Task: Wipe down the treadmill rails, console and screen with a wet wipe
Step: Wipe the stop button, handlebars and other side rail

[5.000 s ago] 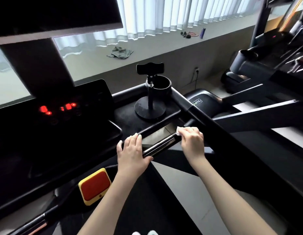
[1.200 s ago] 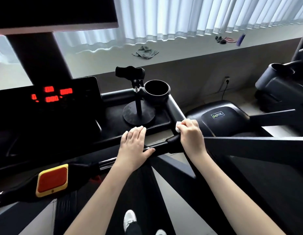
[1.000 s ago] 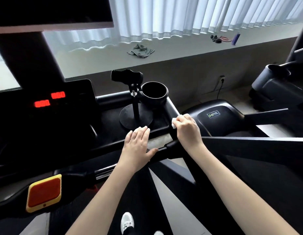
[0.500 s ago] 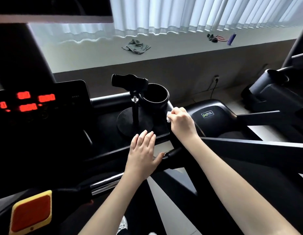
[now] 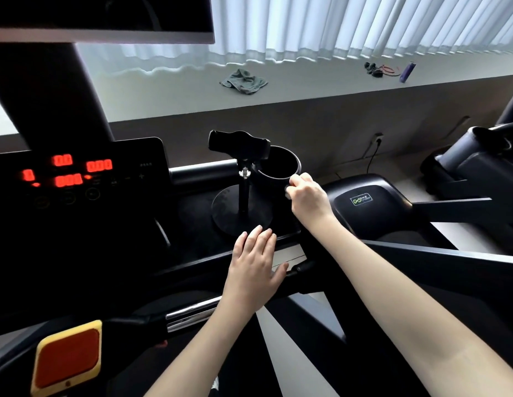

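Note:
My right hand (image 5: 306, 196) grips a small white wet wipe (image 5: 287, 193), mostly hidden in its fingers, against the right side of the black cup holder (image 5: 281, 167) on the treadmill console tray (image 5: 192, 216). My left hand (image 5: 255, 270) lies flat with straight fingers on the front handrail (image 5: 189, 313). The console panel (image 5: 77, 176) with red digits sits at left, under the dark screen (image 5: 100, 15) at top left. The right side rail (image 5: 438, 262) runs off to the right under my right forearm.
A black phone stand (image 5: 241, 202) rises from the tray beside the cup holder. A red stop button with yellow rim (image 5: 67, 359) is at bottom left. The motor cover (image 5: 364, 202) lies ahead, another machine (image 5: 473, 167) at right. A grey cloth (image 5: 243, 81) lies on the window ledge.
My right hand with the wipe left the handrail junction and slid forward along the tray's right edge up to the cup holder. My left hand stayed flat on the front handrail.

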